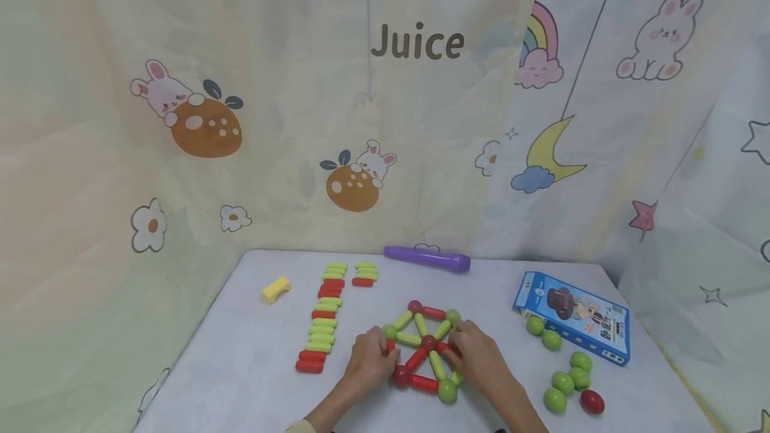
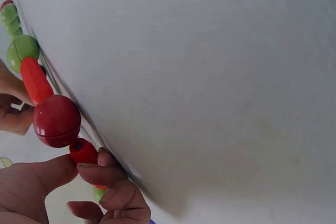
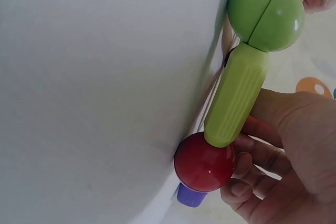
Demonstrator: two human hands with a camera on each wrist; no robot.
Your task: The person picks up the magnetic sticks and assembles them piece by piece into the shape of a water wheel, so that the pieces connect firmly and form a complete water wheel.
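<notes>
A six-sided frame of magnetic balls and rods lies on the table, with a red ball (image 1: 428, 343) at its centre and red and yellow-green rods between the balls. On its left side, my left hand (image 1: 369, 361) pinches a red rod (image 2: 84, 152) between thumb and fingers, beside a red corner ball (image 2: 58, 121). My right hand (image 1: 481, 356) grips the frame's right side with curled fingers. In the right wrist view they lie behind a red ball (image 3: 205, 162) and a yellow-green rod (image 3: 236, 95) joined to a green ball (image 3: 266, 13). Exactly which piece they grip is partly hidden.
Loose red and yellow-green rods (image 1: 321, 329) form columns at the left. A yellow arched block (image 1: 276, 290) lies beyond them. At the back lies a purple stick (image 1: 427, 258). Loose green balls (image 1: 562, 383), a red ball (image 1: 592, 402) and a blue box (image 1: 574, 316) are at right.
</notes>
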